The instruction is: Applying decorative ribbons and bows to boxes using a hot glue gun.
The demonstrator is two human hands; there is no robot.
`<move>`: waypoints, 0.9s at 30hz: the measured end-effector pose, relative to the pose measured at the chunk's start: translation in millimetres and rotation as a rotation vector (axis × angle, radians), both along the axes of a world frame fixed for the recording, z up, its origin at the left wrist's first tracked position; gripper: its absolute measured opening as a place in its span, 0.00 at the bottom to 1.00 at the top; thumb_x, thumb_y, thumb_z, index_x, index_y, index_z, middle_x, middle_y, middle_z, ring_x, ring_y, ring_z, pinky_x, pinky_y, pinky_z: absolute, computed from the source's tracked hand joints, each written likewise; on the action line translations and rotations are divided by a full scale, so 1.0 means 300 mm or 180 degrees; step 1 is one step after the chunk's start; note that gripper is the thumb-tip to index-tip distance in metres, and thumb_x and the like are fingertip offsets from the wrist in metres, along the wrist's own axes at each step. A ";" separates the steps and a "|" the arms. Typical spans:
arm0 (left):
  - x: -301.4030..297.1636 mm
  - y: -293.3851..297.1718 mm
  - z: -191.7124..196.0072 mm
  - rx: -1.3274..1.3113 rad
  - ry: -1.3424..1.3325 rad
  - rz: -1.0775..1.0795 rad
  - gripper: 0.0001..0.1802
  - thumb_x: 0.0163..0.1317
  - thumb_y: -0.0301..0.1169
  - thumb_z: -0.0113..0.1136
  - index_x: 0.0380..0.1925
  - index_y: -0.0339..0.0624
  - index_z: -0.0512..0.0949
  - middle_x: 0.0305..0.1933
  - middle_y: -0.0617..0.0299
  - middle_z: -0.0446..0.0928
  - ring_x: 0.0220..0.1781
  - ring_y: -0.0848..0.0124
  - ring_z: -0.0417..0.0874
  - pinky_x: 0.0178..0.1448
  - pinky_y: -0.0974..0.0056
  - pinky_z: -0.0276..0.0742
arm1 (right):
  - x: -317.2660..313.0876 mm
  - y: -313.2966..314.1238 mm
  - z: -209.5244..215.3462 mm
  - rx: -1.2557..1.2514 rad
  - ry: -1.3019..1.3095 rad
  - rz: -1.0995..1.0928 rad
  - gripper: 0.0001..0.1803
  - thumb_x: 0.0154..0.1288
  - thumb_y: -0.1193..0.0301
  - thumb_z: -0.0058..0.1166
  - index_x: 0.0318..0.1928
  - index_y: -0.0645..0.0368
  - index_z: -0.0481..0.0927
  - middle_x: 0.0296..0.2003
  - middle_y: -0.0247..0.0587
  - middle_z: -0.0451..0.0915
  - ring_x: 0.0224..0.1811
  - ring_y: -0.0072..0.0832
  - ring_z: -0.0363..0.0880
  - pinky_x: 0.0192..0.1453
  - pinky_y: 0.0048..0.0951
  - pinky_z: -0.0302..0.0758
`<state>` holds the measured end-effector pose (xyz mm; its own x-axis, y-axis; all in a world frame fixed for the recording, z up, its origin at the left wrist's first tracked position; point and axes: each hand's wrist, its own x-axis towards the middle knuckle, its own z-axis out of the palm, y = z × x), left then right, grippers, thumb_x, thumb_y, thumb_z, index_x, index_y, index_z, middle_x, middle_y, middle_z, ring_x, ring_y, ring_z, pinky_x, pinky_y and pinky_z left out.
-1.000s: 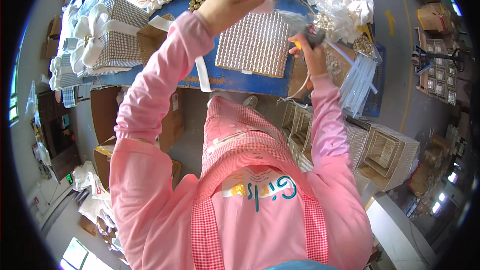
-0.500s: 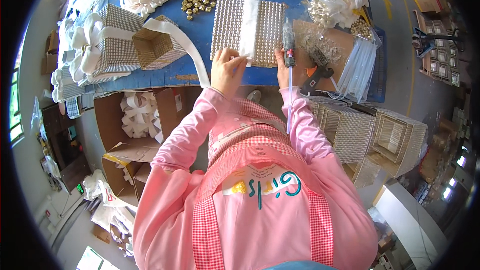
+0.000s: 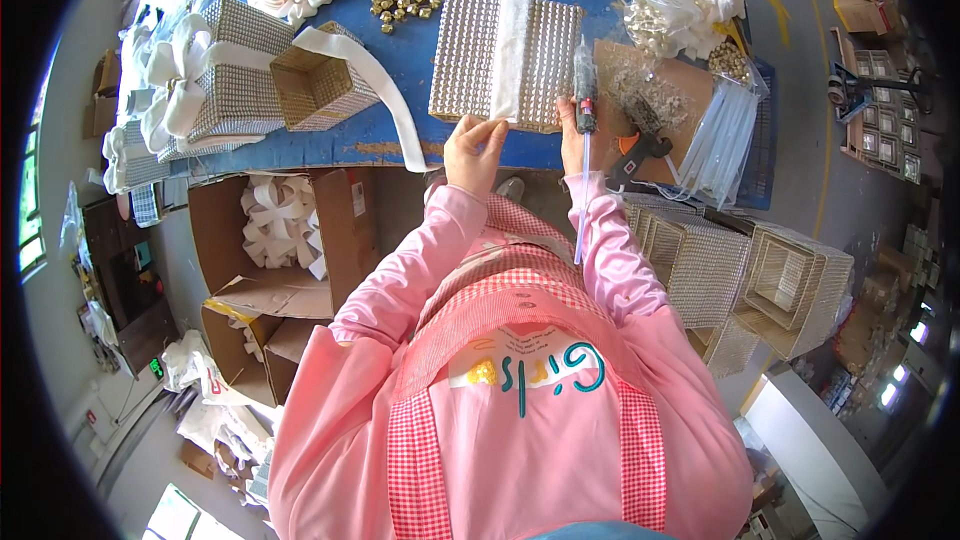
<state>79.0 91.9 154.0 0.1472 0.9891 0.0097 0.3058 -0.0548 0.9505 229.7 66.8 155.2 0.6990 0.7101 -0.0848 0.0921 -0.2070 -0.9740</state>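
A box covered in rows of silvery beads (image 3: 465, 55) lies on the blue table in front of me. A white ribbon strip (image 3: 513, 50) runs down its middle to the near edge. My left hand (image 3: 473, 152) is closed at that edge, thumb and fingers pinched at the ribbon's near end; what lies between the fingertips is hidden. My right hand (image 3: 574, 140) is at the box's near right corner, closed on a glue gun (image 3: 585, 90) with a dark body and red band. Its nozzle points away from me, and a long clear glue stick (image 3: 580, 210) trails over my wrist.
On the left stand beaded boxes (image 3: 235, 90) with a white bow (image 3: 175, 75) and a loose ribbon (image 3: 375, 80). Gold bells (image 3: 402, 2) lie behind. To the right are a cardboard sheet (image 3: 690, 90), a black-orange tool (image 3: 640, 152), glue sticks (image 3: 722, 135) and stacked boxes (image 3: 790, 285) below.
My left hand has shifted slightly right and towards me. The ribbon end that stuck out past the box's near edge now lies at that edge. The glue gun stays in my right hand.
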 end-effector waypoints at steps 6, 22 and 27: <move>0.005 -0.014 -0.049 -0.1005 -0.0653 0.0230 0.12 0.57 0.32 0.60 0.34 0.32 0.80 0.25 0.66 0.77 0.26 0.82 0.72 0.30 0.75 0.68 | 0.001 -0.005 0.022 -0.0270 -0.0271 -0.0011 0.15 0.57 0.66 0.60 0.38 0.61 0.70 0.25 0.35 0.75 0.25 0.23 0.74 0.30 0.26 0.72; 0.009 -0.019 -0.062 -0.0841 -0.1006 0.0186 0.11 0.59 0.34 0.58 0.35 0.36 0.81 0.24 0.67 0.71 0.27 0.82 0.69 0.32 0.75 0.64 | 0.002 0.007 0.008 0.0195 -0.0522 -0.0119 0.14 0.54 0.70 0.62 0.32 0.62 0.69 0.22 0.35 0.73 0.22 0.23 0.72 0.27 0.27 0.70; 0.002 -0.013 -0.061 -0.0962 -0.0858 0.0279 0.16 0.59 0.38 0.58 0.32 0.33 0.81 0.26 0.67 0.73 0.28 0.81 0.68 0.34 0.74 0.62 | -0.003 0.011 0.032 0.0215 -0.0711 -0.0068 0.15 0.54 0.70 0.62 0.33 0.62 0.68 0.23 0.36 0.75 0.24 0.23 0.75 0.27 0.27 0.71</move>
<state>79.6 88.1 135.6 0.0940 0.9620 -0.2565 0.0347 0.2543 0.9665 228.8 70.1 164.8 0.7099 0.6938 0.1209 0.3032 -0.1461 -0.9416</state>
